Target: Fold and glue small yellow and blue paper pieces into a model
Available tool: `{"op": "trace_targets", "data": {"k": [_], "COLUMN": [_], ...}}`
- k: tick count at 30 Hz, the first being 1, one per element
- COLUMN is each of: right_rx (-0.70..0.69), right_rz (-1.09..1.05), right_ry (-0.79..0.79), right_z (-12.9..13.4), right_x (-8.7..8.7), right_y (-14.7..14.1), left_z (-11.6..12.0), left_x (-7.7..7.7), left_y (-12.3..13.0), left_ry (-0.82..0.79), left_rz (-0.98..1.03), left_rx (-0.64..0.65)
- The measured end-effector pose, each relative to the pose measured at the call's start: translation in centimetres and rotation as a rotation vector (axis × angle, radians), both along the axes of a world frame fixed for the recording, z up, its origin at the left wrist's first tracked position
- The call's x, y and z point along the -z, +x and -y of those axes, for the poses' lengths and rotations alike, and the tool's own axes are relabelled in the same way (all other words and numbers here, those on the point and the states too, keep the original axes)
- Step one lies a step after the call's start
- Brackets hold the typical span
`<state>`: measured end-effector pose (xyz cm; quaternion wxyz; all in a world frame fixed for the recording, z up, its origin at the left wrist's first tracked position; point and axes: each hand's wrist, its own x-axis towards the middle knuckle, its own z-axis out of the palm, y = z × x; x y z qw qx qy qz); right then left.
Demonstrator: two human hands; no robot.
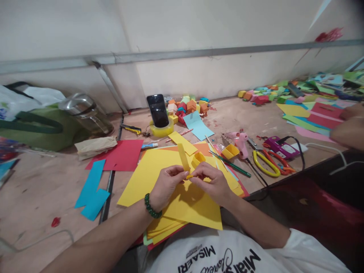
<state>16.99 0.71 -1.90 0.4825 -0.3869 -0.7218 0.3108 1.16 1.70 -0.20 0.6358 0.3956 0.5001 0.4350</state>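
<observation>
Yellow paper strip: held upright above the sheets, its lower end folded between the two hands. The grip of the left hand is closed, thumb and fingers pinching the strip near its base. The grip of the right hand is also closed, thumb and forefinger pinching the folded end. A green bead bracelet encircles the left wrist. Beneath both hands lie stacked yellow sheets. Just beyond the right hand stands an open yellow paper box; a loose flat strip overlaps the far edge of the stack. To the right are a green pencil, a pink glue gun, yellow-handled scissors and a purple device with a cable. To the left, a red sheet and blue pieces lie on the desk. At the back, a phone stands at a tape roll, beside a pile of small coloured paper boxes. Another person's hand is at far right, near coloured sheets.
</observation>
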Motion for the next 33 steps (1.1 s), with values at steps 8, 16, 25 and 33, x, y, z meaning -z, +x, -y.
{"op": "trace_targets", "data": {"k": [8,16,25,33], "right_rx": [-0.044,0.022,-0.051,0.025], "right_rz": [0.207,0.343,0.206,0.025], "right_ry": [0.261,0.487,0.309,-0.104], "right_z": [-0.1,0.1,-0.2,-0.1], "right_x": [0.5,1.0,0.6,0.8], "right_y": [0.1,0.4,0.6,0.2], "left_z": [-0.1,0.0,-0.1,0.0], "left_x": [0.2,-0.2,-0.2,-0.3], "left_y": [0.2,0.0,-0.3,-0.3], "left_ry": [-0.096,-0.125,-0.044,0.039], "left_rz": [0.164,0.187,0.073,-0.062], "left_rx": [-0.115,0.064,0.060,0.041]}}
